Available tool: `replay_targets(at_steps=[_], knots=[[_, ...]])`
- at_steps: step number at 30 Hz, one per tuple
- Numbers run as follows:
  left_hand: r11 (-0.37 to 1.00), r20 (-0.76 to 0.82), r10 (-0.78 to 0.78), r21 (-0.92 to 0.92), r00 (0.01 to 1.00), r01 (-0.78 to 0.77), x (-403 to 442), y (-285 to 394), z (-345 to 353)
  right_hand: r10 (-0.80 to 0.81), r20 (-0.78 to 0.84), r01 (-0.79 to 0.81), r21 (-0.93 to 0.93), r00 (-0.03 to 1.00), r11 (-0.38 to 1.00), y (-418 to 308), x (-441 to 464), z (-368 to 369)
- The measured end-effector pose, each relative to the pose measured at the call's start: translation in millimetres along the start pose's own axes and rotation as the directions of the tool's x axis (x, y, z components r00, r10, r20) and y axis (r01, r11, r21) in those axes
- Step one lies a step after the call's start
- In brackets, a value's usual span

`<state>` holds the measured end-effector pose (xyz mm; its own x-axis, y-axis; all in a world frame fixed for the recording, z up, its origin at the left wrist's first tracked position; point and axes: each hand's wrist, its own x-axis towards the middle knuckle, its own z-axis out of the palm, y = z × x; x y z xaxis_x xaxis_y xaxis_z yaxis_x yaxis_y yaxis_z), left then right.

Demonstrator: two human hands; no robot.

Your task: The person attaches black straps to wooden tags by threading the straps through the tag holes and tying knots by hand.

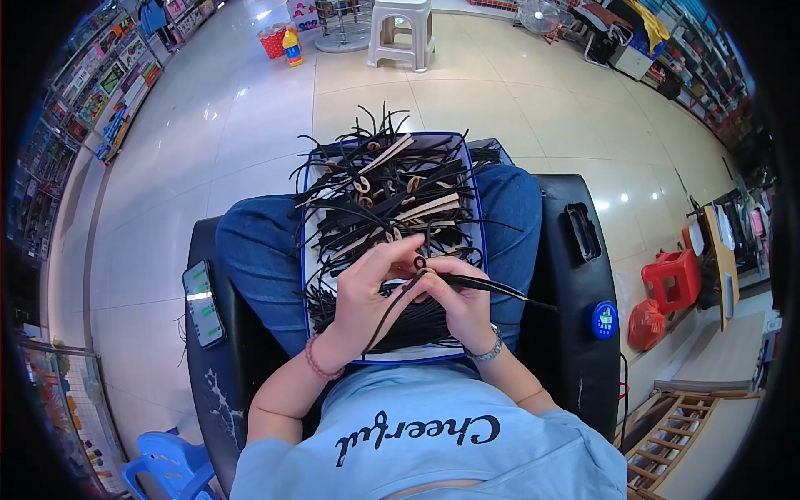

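Over the box, both hands come together at a black strap (483, 284) with a small loop (419, 262) near its end. My left hand (367, 292), a beaded bracelet at its wrist, pinches the strap beside the loop. My right hand (467, 312), wearing a watch, has its fingers closed on the same strap, which runs out to the right. A thin dark length hangs down between the hands. Beneath them a blue-rimmed box (477, 196) rests on my lap, filled with black straps and cords (350, 218), some showing pale beige sides and small rings.
A phone (203, 304) lies on the left armrest and a round blue-lidded tin (605, 320) on the right one. On the floor stand a grey stool (402, 35), a red stool (672, 282), a blue chair (167, 462) and a yellow bottle (292, 48). Shelves line both sides.
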<state>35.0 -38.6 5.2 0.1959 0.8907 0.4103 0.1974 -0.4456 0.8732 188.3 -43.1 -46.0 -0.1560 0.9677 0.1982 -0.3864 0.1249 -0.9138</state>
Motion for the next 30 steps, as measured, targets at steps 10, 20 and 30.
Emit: replay_targets(at_steps=[10,20,30], knots=[[0.991,0.043,0.12,0.054,0.992,-0.122,-1,-7,-2,-0.056,-0.006,0.055,-0.051,0.998,0.997,0,-2,-2],[0.888,0.363,-0.283,-0.251,0.888,0.385,1,-11,-21,-0.104,0.228,0.147,-0.18,0.968,0.973,-15,2,-4],[0.9,0.123,-0.285,-0.306,0.951,0.309,15,-16,-11,0.014,0.259,0.032,-0.17,0.966,0.985,-12,0,-6]])
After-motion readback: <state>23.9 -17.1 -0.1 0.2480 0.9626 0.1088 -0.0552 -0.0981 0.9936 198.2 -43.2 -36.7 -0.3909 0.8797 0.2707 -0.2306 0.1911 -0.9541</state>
